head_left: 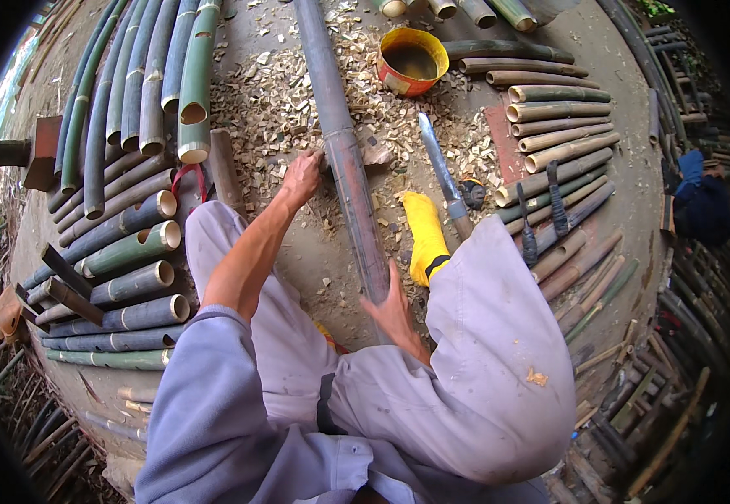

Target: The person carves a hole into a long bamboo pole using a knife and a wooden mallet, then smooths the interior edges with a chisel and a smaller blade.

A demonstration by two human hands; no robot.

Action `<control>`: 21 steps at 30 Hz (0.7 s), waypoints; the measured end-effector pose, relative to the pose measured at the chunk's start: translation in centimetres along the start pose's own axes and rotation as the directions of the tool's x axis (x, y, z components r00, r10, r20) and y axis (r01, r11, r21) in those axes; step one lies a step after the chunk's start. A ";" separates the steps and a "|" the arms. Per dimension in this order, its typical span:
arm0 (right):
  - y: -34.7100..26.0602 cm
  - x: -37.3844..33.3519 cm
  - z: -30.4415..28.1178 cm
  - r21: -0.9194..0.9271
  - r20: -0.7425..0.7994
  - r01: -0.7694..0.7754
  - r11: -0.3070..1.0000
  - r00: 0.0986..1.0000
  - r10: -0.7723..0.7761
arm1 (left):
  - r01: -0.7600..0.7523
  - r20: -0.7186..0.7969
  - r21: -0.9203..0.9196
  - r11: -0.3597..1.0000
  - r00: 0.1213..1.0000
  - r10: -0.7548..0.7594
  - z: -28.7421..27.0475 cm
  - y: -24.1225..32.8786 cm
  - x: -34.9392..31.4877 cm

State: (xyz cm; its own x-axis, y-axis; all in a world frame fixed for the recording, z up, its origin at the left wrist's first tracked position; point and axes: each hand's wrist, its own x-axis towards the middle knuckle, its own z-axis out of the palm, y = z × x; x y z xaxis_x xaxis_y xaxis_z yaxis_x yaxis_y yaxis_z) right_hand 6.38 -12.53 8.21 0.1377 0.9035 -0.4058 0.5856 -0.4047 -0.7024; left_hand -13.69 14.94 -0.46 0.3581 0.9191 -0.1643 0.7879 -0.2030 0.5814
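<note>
I've got the ground (633, 202) widest of all, pale and dusty, with cut bamboo (130, 317) laid in rows to the left and stacked bamboo (562, 110) over on the right. And here's the big one: the long pole (348, 164), dark and jointed, running down the middle, out of my view at the far side and in between the knees at the near side. Its long axis leans a little, far part leftward, near part rightward. Grey trousers (499, 353) bend either side of it, and a yellow sock (422, 231) sits to its right.

Over to the bucket (402, 81), yellow and red, dark inside, right of the pole. Nearer in, I see a steel tool (438, 155), tip pointing away, handle toward the right knee.

Now the hands, and here's the relation I'm watching: the right hand (398, 312) is nearer the body, curled around the pole's near stretch, thumb up along its right side. The left hand (302, 175) is farther out, at the pole's left edge, so the pole lies immediately to its right. Its fingers are curled narrow; what's inside them, or whether they touch the pole, I can't tell. A wooden block (377, 156) shows opposite, on the pole's right. Smallest of all, wood chips (277, 92) litter the far ground.
</note>
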 end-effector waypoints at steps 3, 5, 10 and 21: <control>1.6 -5.3 -1.1 -0.007 -0.037 0.044 0.999 0.998 -0.044 | -0.003 -0.016 -0.027 1.000 1.000 0.002 -0.1 0.0 -0.1; 2.7 -8.3 -1.9 -0.062 -0.001 -0.027 0.998 1.000 0.027 | -0.025 -0.023 -0.039 0.999 0.999 0.024 -0.1 0.5 -0.1; 3.8 -10.4 -2.7 -0.101 0.075 -0.141 0.985 0.986 0.149 | 0.039 -0.027 -0.043 0.998 0.999 -0.040 -0.3 1.7 -0.1; 3.1 -7.7 -2.9 -0.062 0.094 -0.134 0.989 0.986 0.140 | -0.049 -0.055 -0.102 0.994 0.998 0.043 0.5 0.2 0.5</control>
State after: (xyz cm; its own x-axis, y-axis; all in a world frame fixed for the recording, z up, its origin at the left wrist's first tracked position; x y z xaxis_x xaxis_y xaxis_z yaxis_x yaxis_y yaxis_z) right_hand 9.43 -20.28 10.87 0.1422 0.8207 -0.5534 0.6101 -0.5129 -0.6039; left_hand -13.09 15.24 -0.79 0.3634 0.9268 -0.0947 0.7145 -0.2120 0.6667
